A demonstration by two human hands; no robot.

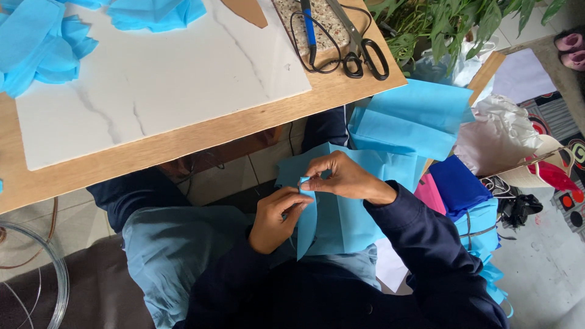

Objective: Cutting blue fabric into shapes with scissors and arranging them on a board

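Observation:
A sheet of light blue fabric lies over my lap below the table edge. My left hand pinches a narrow folded strip of it from below. My right hand grips the top of the same fold with thumb and fingers, just above the left hand. Both hands meet at the fold's upper tip. Dark blue sleeves cover both forearms.
A wooden table carries a white marble-look board, blue fabric pieces, black-handled scissors and a blue corded tool. More blue fabric, a white bag, coloured fabric stack and a plant sit at right.

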